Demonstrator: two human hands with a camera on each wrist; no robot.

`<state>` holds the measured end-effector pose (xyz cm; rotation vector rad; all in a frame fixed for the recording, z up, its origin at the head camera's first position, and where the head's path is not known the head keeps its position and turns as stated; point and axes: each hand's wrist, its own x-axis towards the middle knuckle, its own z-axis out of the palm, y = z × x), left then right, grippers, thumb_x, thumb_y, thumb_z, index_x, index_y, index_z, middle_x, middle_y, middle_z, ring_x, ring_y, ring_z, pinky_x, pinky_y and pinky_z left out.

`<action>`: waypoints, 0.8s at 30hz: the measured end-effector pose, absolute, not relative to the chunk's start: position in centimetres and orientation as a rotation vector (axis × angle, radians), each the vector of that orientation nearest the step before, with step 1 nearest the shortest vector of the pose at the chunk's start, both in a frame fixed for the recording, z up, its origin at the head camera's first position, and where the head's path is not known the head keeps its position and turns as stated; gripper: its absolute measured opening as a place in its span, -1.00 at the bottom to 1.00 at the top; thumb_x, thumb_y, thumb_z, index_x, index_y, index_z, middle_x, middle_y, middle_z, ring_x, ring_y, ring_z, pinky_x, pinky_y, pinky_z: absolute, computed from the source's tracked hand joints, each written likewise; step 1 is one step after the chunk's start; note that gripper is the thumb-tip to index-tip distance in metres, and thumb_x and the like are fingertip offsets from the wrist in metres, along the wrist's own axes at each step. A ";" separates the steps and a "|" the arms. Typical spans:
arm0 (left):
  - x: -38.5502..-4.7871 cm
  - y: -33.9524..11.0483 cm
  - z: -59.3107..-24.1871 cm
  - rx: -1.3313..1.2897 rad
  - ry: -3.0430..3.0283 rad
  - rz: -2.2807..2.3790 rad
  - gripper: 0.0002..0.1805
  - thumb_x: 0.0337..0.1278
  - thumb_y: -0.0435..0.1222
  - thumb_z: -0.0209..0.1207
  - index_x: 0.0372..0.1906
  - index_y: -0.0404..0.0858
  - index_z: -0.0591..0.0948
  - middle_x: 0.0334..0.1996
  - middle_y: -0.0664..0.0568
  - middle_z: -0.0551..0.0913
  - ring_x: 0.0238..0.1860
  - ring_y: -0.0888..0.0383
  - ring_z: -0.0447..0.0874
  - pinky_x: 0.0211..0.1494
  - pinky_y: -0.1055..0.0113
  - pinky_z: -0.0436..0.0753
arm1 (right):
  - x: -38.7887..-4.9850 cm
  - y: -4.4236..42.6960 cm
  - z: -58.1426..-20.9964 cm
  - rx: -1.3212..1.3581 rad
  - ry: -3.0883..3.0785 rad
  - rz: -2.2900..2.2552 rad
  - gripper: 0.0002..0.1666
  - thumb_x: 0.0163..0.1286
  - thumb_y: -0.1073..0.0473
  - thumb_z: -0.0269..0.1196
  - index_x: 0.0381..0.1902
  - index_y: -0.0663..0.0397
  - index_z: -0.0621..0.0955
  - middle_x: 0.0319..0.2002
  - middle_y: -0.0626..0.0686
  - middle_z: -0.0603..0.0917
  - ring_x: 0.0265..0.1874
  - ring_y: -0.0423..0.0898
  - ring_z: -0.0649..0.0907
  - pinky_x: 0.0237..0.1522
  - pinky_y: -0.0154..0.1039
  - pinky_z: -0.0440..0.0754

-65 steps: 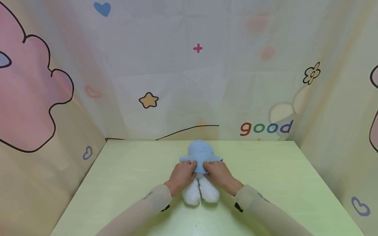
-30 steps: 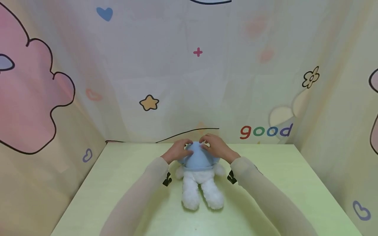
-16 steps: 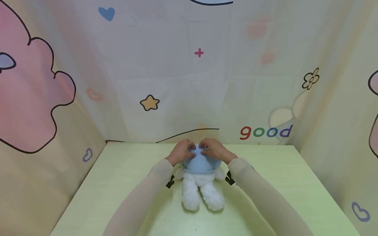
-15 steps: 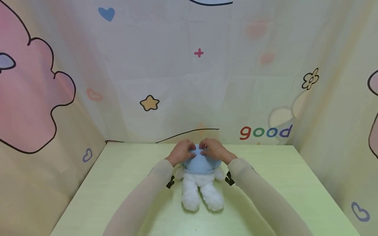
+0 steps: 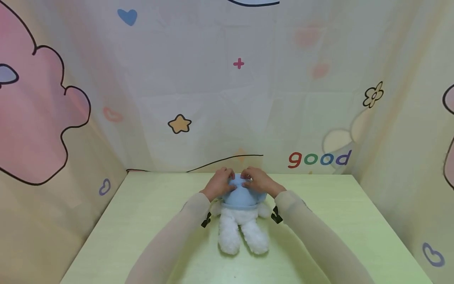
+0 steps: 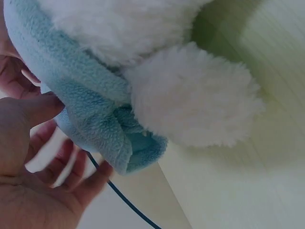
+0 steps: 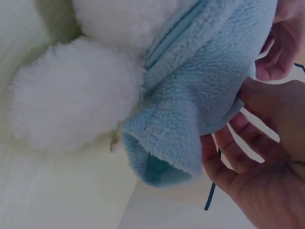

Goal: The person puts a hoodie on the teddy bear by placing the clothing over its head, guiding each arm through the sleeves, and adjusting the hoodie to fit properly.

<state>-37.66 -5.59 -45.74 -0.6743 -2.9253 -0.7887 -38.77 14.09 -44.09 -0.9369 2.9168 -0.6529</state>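
A white plush toy (image 5: 244, 232) lies on the table, its fluffy legs toward me. A light blue fleece garment (image 5: 241, 199) is bunched over its upper body and head, so the head is hidden. Stubby white arms show below the hem, one of them, a fluffy arm (image 6: 195, 95), large in the left wrist view. My left hand (image 5: 218, 184) pinches the garment's far end on the left, thumb on the near side. Opposite it, my right hand (image 5: 260, 182) pinches the same end. Limp sleeves (image 7: 164, 143) hang empty beside the arms.
The pale green table (image 5: 159, 221) runs back to a fabric backdrop (image 5: 198, 79) printed with hearts, a star and the word "good". Fabric side walls (image 5: 418, 157) stand at left and right. The hands are close to the table's back edge.
Both hands left the garment's hem at the waist and moved back to its far end. The garment has slid up, baring the white torso and arms. Over the last half second little has moved.
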 end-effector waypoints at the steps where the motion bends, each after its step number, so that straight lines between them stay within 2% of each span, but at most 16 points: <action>1: -37.6 -5.5 -45.7 -0.667 -2.937 -0.808 -0.64 0.19 -0.21 0.32 0.02 -0.26 0.57 0.03 -0.13 0.54 0.04 -0.03 0.53 0.12 0.13 0.56 | -38.8 14.1 -44.1 -0.941 2.929 -0.652 -0.80 0.33 0.16 0.32 -0.13 0.10 0.62 -0.15 0.10 0.63 -0.12 0.04 0.62 -0.01 -0.03 0.57; 4: -37.5 -5.3 -45.7 -0.651 -2.956 -0.840 -0.51 0.21 -0.21 0.30 0.18 -0.30 0.50 0.16 -0.18 0.49 0.18 -0.09 0.51 0.25 0.08 0.52 | -38.8 14.2 -44.3 -0.955 2.958 -0.690 -0.88 0.29 0.20 0.35 -0.27 0.08 0.60 -0.29 0.05 0.65 -0.26 -0.04 0.61 -0.15 -0.11 0.57; 6: -37.5 -5.2 -45.8 -0.650 -2.954 -0.829 -0.53 0.19 -0.22 0.31 0.16 -0.32 0.53 0.14 -0.17 0.53 0.16 -0.08 0.54 0.24 0.09 0.52 | -38.7 14.1 -44.6 -0.951 2.971 -0.720 -0.88 0.27 0.21 0.37 -0.33 0.06 0.60 -0.37 0.02 0.65 -0.34 -0.08 0.59 -0.23 -0.17 0.54; 12: -37.5 -4.9 -46.3 -0.676 -2.870 -0.782 -0.72 0.13 -0.31 0.33 -0.07 -0.30 0.60 -0.12 -0.10 0.63 -0.11 0.01 0.59 0.02 0.13 0.58 | -38.3 13.8 -45.7 -0.874 3.027 -0.777 -0.83 0.24 0.23 0.39 -0.28 0.03 0.58 -0.45 -0.01 0.64 -0.43 -0.14 0.56 -0.32 -0.26 0.51; 15: -37.4 -4.7 -46.5 -0.672 -2.852 -0.767 -0.84 0.13 -0.33 0.33 -0.23 -0.24 0.59 -0.25 -0.03 0.62 -0.26 0.09 0.52 -0.15 0.21 0.54 | -38.1 13.6 -46.0 -0.848 3.050 -0.790 -0.80 0.23 0.25 0.39 -0.24 0.03 0.58 -0.45 -0.01 0.64 -0.45 -0.14 0.57 -0.34 -0.26 0.53; 18: -37.2 -4.6 -46.7 -0.652 -2.849 -0.752 -0.86 0.13 -0.35 0.33 -0.37 -0.19 0.56 -0.36 0.02 0.59 -0.36 0.14 0.45 -0.25 0.26 0.47 | -37.9 13.5 -46.1 -0.853 3.063 -0.781 -0.84 0.24 0.25 0.38 -0.28 0.01 0.59 -0.47 -0.02 0.63 -0.47 -0.15 0.55 -0.36 -0.26 0.52; 20: -37.1 -4.5 -46.8 -0.640 -2.852 -0.731 -0.84 0.14 -0.36 0.32 -0.41 -0.17 0.53 -0.39 0.05 0.56 -0.38 0.16 0.42 -0.28 0.28 0.44 | -37.9 13.4 -46.1 -0.876 3.076 -0.752 -0.87 0.24 0.26 0.38 -0.32 0.00 0.60 -0.46 -0.02 0.64 -0.46 -0.15 0.55 -0.34 -0.24 0.52; 24: -37.1 -4.5 -46.8 -0.623 -2.850 -0.697 -0.82 0.16 -0.37 0.29 -0.45 -0.15 0.51 -0.43 0.07 0.53 -0.43 0.15 0.40 -0.33 0.28 0.40 | -37.8 13.3 -45.9 -0.937 3.108 -0.686 -0.89 0.25 0.25 0.37 -0.32 0.02 0.62 -0.26 0.03 0.63 -0.25 -0.04 0.61 -0.13 -0.12 0.59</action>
